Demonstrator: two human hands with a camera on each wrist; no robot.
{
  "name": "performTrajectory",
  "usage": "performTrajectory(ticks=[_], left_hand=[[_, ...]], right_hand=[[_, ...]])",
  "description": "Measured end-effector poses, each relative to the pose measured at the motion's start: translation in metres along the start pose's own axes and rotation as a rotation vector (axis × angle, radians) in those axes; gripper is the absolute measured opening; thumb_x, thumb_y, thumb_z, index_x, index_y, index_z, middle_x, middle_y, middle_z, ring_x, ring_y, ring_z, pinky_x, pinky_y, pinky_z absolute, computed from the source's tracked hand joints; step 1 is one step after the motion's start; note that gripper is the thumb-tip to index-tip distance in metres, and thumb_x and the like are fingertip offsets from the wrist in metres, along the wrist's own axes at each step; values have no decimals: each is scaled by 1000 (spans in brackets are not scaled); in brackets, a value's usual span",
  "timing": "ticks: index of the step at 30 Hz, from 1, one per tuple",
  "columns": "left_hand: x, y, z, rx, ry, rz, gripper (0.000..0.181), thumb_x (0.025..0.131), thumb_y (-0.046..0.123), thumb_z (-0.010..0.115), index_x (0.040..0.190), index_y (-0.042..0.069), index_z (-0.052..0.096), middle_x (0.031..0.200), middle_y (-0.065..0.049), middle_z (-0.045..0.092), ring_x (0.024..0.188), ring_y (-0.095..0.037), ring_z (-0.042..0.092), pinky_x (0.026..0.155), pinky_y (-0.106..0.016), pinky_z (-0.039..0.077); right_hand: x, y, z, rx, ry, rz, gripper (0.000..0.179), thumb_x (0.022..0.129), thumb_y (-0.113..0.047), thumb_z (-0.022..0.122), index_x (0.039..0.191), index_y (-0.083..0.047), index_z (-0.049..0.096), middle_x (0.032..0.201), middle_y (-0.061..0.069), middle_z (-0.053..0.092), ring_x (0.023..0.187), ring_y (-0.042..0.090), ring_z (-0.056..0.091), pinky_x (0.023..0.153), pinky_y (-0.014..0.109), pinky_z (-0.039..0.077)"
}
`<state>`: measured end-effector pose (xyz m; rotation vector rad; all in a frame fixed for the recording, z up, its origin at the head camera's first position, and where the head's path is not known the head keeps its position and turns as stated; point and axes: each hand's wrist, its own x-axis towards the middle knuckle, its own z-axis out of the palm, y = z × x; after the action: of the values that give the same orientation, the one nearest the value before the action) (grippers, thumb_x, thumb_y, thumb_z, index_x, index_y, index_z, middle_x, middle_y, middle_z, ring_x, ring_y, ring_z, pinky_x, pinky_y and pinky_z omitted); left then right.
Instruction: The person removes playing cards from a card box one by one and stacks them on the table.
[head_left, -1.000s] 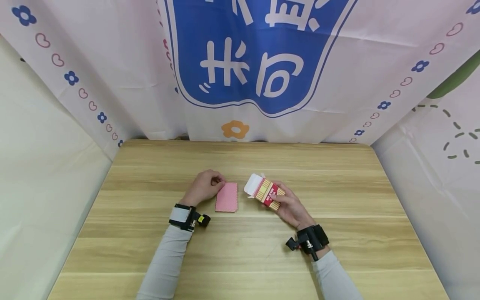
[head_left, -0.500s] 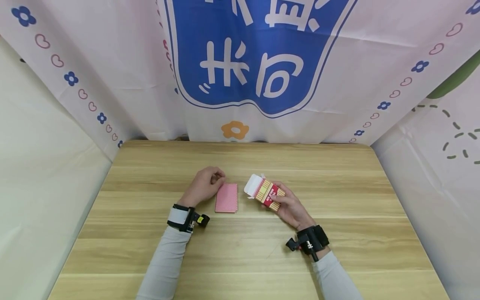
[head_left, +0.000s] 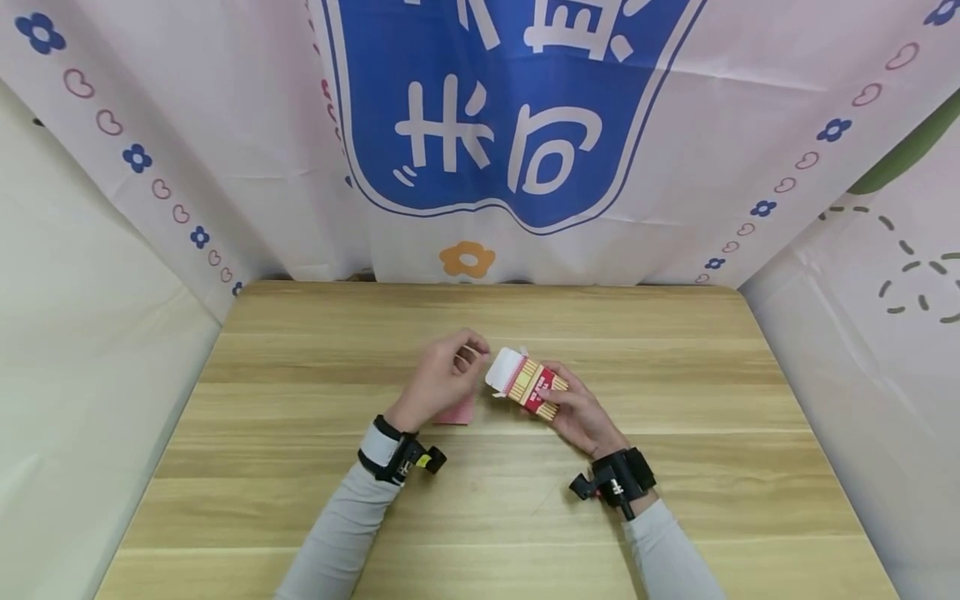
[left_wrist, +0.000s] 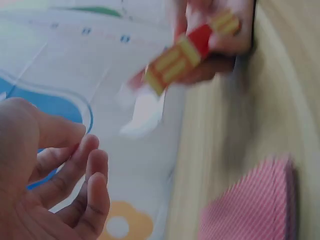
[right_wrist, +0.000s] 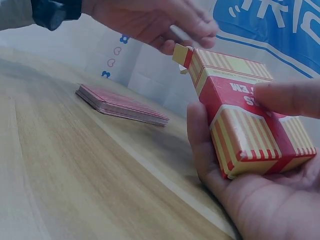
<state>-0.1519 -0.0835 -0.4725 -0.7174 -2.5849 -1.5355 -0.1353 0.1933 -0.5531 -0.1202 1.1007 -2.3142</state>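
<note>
A card box (head_left: 534,388) with yellow-and-red stripes and a raised white flap is held in my right hand (head_left: 585,417), the thumb across its front. In the right wrist view, the fingers wrap under the box (right_wrist: 240,120), whose flap end points away. My left hand (head_left: 441,379) hovers just left of the flap, its fingers loosely bent. In the left wrist view, the thumb and index fingertips of that hand (left_wrist: 55,165) come close together and no held object shows. Below it, a deck of pink-backed playing cards (head_left: 456,412) lies on the table, partly hidden by the hand.
The wooden table (head_left: 480,517) ends at a hanging white cloth (head_left: 300,208) with a blue printed panel. More pale cloth stands along both sides. Each wrist wears a black strap with a small camera mount.
My left hand has left the deck's top edge and moved right, up to the box's flap. It now covers part of the deck. The right hand and box have stayed nearly still.
</note>
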Motion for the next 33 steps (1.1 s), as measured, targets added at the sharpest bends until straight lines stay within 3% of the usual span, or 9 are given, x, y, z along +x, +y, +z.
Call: performTrajectory(ticks=[3,8,14,20,29,33], left_hand=[[0,5,9,5,-34,10,8,103,8,70,111,6,70,106,-8,74,87,-13,70,74,-27,60],[-2,7,21,93,-74,-52,10,102,12,72,112,13,70,104,0,74,84,-10,69,71,-27,59],[-3,7,30,131,-95,-27,14,99,10,76,112,9,70,107,-2,72,93,-19,66,79,-35,59],[-3,7,32,155,-102,-41,17,96,10,78,111,9,71,108,-3,71,96,-20,66,81,-30,55],[-5,8,29,171,-98,-137,10,99,20,78,107,16,76,112,0,73,99,-20,69,84,-36,58],[-5,10,24,167,-88,-133,5,100,20,76,103,17,79,113,1,73,99,-18,67,85,-37,58]], right_hand=[[1,-1,2,3,2,5,43,107,7,45,142,-17,50,140,11,55,119,24,67,97,39,60],[2,-2,4,-20,-10,3,44,107,8,43,142,-17,51,143,11,53,121,24,65,99,41,60],[2,-3,3,-20,-45,-6,44,108,9,40,142,-16,52,142,10,55,121,24,67,97,39,61],[2,-3,3,-18,-50,-2,44,107,9,42,141,-17,53,146,11,51,123,25,65,99,43,60],[0,-1,2,-5,-68,-15,45,106,9,46,142,-17,53,143,10,55,122,24,67,99,41,60],[-1,-1,2,-2,-50,-10,45,107,9,45,142,-17,54,144,10,54,122,25,67,99,42,60]])
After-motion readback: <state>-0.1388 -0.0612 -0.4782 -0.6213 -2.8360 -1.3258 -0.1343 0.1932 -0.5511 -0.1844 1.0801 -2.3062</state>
